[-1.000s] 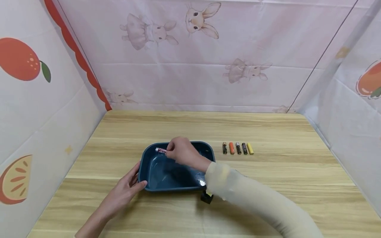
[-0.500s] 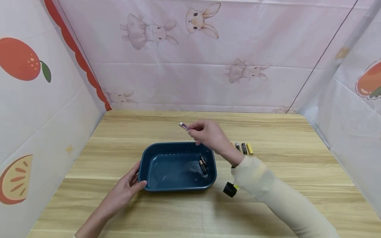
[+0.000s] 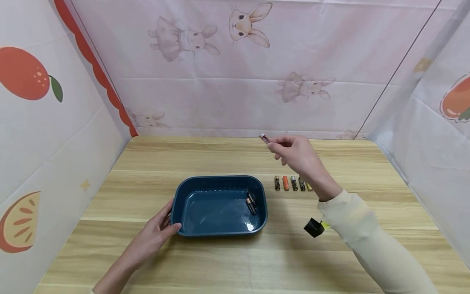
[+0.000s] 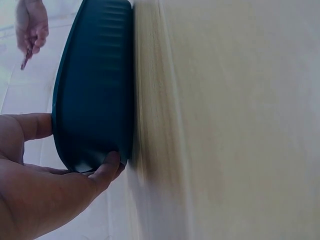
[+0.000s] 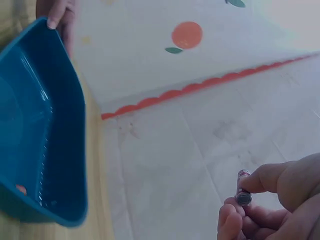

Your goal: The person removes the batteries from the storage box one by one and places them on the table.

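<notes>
My right hand is raised above the back of the table, to the right of a dark blue plastic basin. Between thumb and fingers it pinches a small battery with a purplish, patterned wrapper, also seen end-on in the right wrist view. My left hand grips the basin's left end, thumb at the front corner and fingers on the outer side. Inside the basin, black batteries lie at the right end. To its right, a row of batteries holds a black and copper one, an orange one and others.
The row's right end, with a yellow battery, is partly behind my right wrist. A black camera block hangs from that wrist. Printed cloth walls enclose the wooden table at the back and sides.
My right hand has lifted the pinched battery out from over the basin and carried it up and to the right. The left hand and basin have stayed in place.
</notes>
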A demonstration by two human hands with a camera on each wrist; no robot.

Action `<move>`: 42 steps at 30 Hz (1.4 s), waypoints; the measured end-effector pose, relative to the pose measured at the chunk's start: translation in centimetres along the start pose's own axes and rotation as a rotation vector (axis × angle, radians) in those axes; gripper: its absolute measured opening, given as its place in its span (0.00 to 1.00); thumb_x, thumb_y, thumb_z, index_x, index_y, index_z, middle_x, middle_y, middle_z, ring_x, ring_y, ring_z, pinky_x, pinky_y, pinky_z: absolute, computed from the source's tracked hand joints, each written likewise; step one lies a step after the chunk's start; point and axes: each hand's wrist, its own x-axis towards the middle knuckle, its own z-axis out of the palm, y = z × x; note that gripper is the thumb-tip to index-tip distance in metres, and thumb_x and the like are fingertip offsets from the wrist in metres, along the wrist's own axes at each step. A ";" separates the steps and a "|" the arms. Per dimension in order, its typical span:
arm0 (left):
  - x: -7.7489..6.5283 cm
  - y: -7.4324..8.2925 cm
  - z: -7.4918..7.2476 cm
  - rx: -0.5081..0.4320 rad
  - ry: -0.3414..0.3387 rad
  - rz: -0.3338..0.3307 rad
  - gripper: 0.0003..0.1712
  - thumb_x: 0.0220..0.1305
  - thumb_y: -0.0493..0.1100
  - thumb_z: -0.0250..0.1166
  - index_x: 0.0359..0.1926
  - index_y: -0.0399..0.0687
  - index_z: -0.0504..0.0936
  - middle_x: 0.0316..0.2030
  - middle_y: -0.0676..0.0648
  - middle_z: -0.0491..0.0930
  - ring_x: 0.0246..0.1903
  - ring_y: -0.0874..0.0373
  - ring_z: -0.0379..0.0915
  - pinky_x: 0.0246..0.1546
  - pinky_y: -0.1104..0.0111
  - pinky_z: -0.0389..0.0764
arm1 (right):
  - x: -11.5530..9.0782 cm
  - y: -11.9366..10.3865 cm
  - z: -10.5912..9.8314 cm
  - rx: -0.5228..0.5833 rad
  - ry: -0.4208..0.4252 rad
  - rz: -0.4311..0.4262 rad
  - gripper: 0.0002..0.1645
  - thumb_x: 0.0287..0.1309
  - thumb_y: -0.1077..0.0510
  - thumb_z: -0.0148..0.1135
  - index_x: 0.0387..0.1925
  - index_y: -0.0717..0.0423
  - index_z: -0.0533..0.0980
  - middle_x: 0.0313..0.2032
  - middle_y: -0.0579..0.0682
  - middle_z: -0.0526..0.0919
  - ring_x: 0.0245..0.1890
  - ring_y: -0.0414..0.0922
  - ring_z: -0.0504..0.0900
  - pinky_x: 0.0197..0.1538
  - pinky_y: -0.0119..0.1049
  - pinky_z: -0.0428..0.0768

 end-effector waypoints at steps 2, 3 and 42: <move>0.0 0.0 0.0 0.002 0.000 -0.002 0.46 0.78 0.40 0.58 0.83 0.41 0.39 0.81 0.36 0.40 0.78 0.38 0.45 0.69 0.55 0.64 | -0.2 0.2 -0.9 0.009 0.026 0.005 0.17 0.73 0.55 0.62 0.54 0.63 0.82 0.40 0.54 0.83 0.32 0.44 0.77 0.31 0.28 0.80; 0.0 0.0 0.0 0.002 0.000 -0.003 0.46 0.78 0.40 0.58 0.83 0.41 0.39 0.81 0.36 0.40 0.78 0.38 0.44 0.69 0.55 0.64 | -0.3 0.2 -1.3 0.012 0.037 0.010 0.18 0.73 0.54 0.62 0.54 0.63 0.82 0.41 0.54 0.83 0.32 0.43 0.78 0.31 0.28 0.80; 0.1 0.0 0.0 0.008 0.007 -0.002 0.46 0.78 0.41 0.59 0.83 0.40 0.39 0.82 0.36 0.40 0.78 0.39 0.43 0.71 0.56 0.60 | -2.7 13.0 -7.5 -0.063 0.193 0.284 0.35 0.74 0.41 0.59 0.63 0.67 0.77 0.43 0.50 0.76 0.27 0.38 0.72 0.26 0.31 0.73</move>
